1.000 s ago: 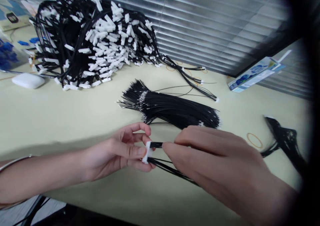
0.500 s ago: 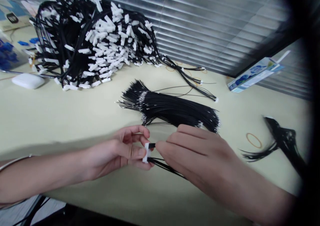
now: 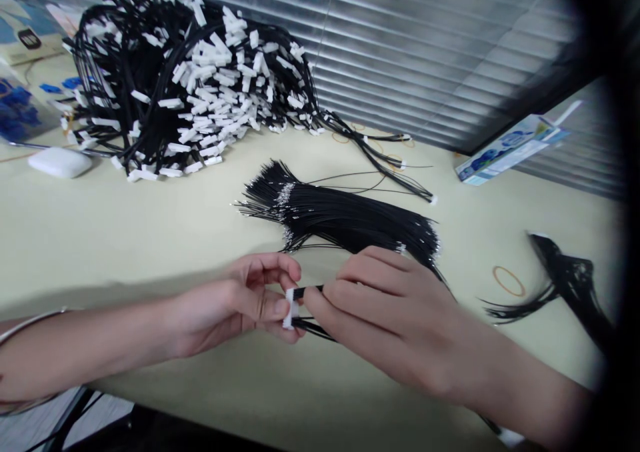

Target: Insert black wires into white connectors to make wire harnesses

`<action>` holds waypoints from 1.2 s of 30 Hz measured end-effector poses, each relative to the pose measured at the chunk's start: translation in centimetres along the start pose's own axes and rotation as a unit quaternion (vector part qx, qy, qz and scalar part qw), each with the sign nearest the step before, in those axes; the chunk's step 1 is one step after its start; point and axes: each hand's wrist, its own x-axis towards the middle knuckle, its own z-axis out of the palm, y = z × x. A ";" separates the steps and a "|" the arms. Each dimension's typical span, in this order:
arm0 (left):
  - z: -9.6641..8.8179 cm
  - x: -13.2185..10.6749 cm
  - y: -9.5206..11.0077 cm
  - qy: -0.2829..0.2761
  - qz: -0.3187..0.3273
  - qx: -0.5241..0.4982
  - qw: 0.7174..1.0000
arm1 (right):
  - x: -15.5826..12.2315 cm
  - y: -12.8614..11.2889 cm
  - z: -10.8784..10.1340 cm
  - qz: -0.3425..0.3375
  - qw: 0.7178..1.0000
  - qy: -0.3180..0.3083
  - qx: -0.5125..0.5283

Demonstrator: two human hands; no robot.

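Observation:
Between the thumb and fingers of my left hand (image 3: pixel 257 299) a white plastic connector (image 3: pixel 290 309) is pinched. Black wires (image 3: pixel 313 329) run out of its right side toward my right hand (image 3: pixel 385 312). That hand is closed with its fingertips on the wires close to the connector; the exact grip is hidden by its back. Just beyond my hands a thick bundle of loose black wires (image 3: pixel 345 213) with small metal terminals at the ends lies on the table.
A large heap of black cables with white connectors (image 3: pixel 220 85) fills the back left. A white case (image 3: pixel 60 163) lies left of it. A drink carton (image 3: pixel 510 149), an orange rubber band (image 3: pixel 509 281) and a black wire bundle (image 3: pixel 567 275) are at right. Blinds (image 3: pixel 400 52) hang behind.
My right hand has shifted slightly left, with its fingertips closer to the connector. The connector has moved very slightly left and down with my left hand still pinching it.

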 end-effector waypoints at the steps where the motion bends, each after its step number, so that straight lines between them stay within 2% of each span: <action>1: 0.0 0.0 0.0 0.001 0.002 -0.001 1.000 | 0.0 0.1 0.1 -0.006 1.000 0.000 0.001; 5: 0.3 0.0 0.3 0.019 0.002 -0.016 1.000 | -0.2 0.0 0.0 -0.005 1.000 0.007 -0.016; 10: 0.8 -0.3 0.6 0.028 -0.012 -0.046 0.998 | 0.0 -0.8 -0.8 0.077 0.997 -0.014 -0.018; 13: 0.8 -0.3 0.6 0.014 -0.024 -0.051 0.998 | -0.1 -1.2 -0.9 0.118 0.992 0.003 0.033; 17: 0.8 -0.2 0.5 0.022 -0.034 -0.058 0.997 | -0.4 -1.1 -0.5 0.194 0.968 -0.038 0.158; 19: 0.7 -0.2 0.5 0.023 -0.033 -0.058 0.998 | -0.5 -0.8 -0.4 0.212 0.960 -0.049 0.176; 27: 0.5 -0.2 0.3 0.024 -0.032 -0.032 0.999 | -0.5 -0.5 -0.6 0.175 0.969 -0.036 0.173; 32: 0.3 -0.2 0.4 0.030 -0.044 -0.029 0.998 | -0.3 -0.7 -0.7 0.108 0.991 -0.026 0.076; 36: 0.2 -0.1 0.4 0.014 -0.034 -0.033 0.999 | 0.3 -0.6 -0.8 0.079 0.995 -0.006 0.059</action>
